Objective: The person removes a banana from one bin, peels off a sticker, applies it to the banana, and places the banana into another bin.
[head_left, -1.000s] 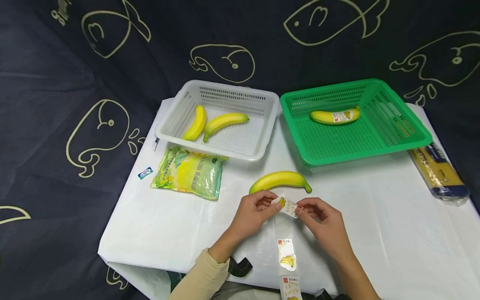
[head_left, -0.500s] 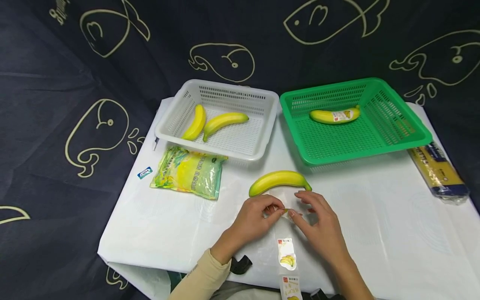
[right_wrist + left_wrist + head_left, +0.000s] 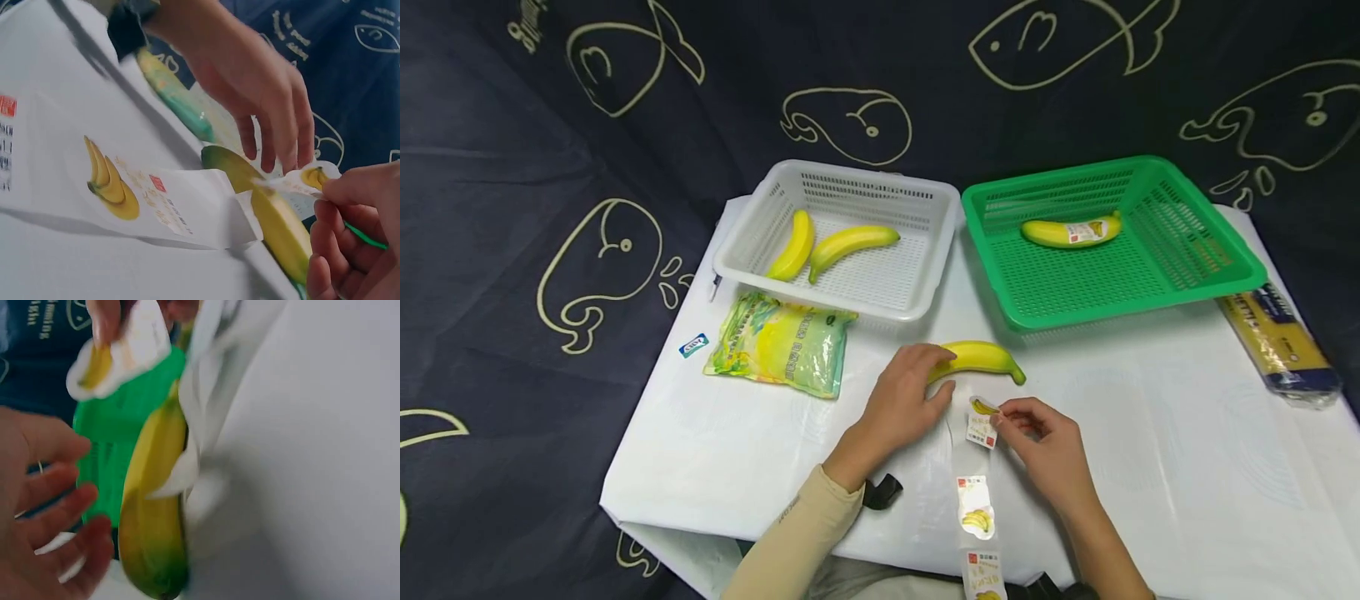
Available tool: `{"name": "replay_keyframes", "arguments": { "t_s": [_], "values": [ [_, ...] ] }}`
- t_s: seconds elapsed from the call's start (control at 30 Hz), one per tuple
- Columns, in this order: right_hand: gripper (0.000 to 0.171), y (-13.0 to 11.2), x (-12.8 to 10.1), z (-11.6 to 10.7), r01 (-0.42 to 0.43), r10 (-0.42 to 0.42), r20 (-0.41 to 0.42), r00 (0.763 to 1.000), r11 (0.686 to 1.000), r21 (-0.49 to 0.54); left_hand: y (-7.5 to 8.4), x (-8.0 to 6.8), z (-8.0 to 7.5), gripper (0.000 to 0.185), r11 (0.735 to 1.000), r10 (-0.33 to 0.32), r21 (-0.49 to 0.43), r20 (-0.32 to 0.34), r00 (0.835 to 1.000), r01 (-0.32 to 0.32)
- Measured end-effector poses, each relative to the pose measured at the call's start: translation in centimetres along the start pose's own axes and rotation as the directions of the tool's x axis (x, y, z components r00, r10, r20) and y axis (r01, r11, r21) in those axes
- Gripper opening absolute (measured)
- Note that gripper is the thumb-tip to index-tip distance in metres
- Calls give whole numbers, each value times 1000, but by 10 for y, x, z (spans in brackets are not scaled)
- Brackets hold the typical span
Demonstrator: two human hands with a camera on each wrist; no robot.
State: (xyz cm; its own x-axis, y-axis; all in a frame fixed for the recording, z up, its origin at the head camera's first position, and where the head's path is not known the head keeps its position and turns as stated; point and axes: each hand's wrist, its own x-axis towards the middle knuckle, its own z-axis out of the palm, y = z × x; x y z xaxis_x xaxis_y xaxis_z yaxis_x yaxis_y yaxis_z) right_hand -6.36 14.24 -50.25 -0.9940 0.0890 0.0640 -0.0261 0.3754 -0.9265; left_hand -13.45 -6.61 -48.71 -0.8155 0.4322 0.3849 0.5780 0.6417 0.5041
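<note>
My right hand (image 3: pixel 1047 446) pinches a small white label sticker (image 3: pixel 980 423) by its edge. The sticker has a banana picture and hangs free. With fingers spread, my left hand (image 3: pixel 901 402) is at the left end of a yellow banana (image 3: pixel 981 357) and hides that end in the head view. In the left wrist view its fingers (image 3: pixel 81 500) are beside the banana (image 3: pixel 153 519) with a gap between. A backing strip (image 3: pixel 206 219) with more stickers (image 3: pixel 976 508) runs down the table toward the person, its free end close to the banana.
Behind stand a white basket (image 3: pixel 880 310) with two bananas (image 3: pixel 853 240) and a green basket (image 3: pixel 1075 279) with one labelled banana (image 3: pixel 1067 232). A yellow-green bag (image 3: pixel 786 346) and a small packet (image 3: pixel 693 345) lie left, a gold package (image 3: pixel 1285 346) right. Dark fabric (image 3: pixel 715 100) hangs behind.
My left hand has let go of the sticker and moved up to the banana's left end. The right hand alone holds the sticker, which was stretched between both hands and now hangs upright.
</note>
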Motion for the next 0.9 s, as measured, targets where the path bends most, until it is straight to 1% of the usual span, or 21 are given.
{"name": "replay_keyframes", "arguments": {
  "t_s": [0.07,0.13,0.2,0.23,0.3,0.33,0.37,0.43,0.5,0.57,0.63,0.8,0.9],
  "values": [
    [17,2,2,0,-75,75,-1,997,995,66,-4,11,1,37,993,-35,112,51,998,29],
    [20,0,3,0,-122,121,7,993,986,110,-8,20,4,40,978,-73,204,116,991,48],
    [24,2,4,2,-154,153,18,988,975,162,-12,25,5,40,963,-109,261,164,981,63],
    [25,2,5,2,-166,164,23,986,970,177,-13,26,5,41,960,-129,271,179,975,78],
    [26,2,6,3,-194,191,33,981,960,201,-14,25,5,42,960,-161,259,180,970,111],
    [28,7,7,4,-203,200,36,979,955,218,-14,23,4,44,962,-175,240,180,968,129],
    [29,6,8,4,-216,213,40,976,950,224,-14,21,5,48,964,-191,220,181,965,150],
    [30,5,11,3,-233,228,51,972,944,235,-12,15,5,56,966,-230,165,197,953,199],
    [31,4,15,3,-250,241,66,968,936,246,-9,8,6,62,962,-266,127,219,939,243],
    [33,4,19,2,-266,253,81,964,928,259,-5,1,8,65,956,-292,100,235,927,276],
    [35,4,24,2,-274,257,98,961,923,269,0,-6,8,64,950,-313,75,241,919,303],
    [36,4,37,7,-288,253,150,956,909,302,9,-19,7,60,932,-354,9,236,905,362],
    [34,5,45,10,-296,251,177,952,903,312,10,-22,4,61,932,-350,-13,231,908,363]
  ]
}}
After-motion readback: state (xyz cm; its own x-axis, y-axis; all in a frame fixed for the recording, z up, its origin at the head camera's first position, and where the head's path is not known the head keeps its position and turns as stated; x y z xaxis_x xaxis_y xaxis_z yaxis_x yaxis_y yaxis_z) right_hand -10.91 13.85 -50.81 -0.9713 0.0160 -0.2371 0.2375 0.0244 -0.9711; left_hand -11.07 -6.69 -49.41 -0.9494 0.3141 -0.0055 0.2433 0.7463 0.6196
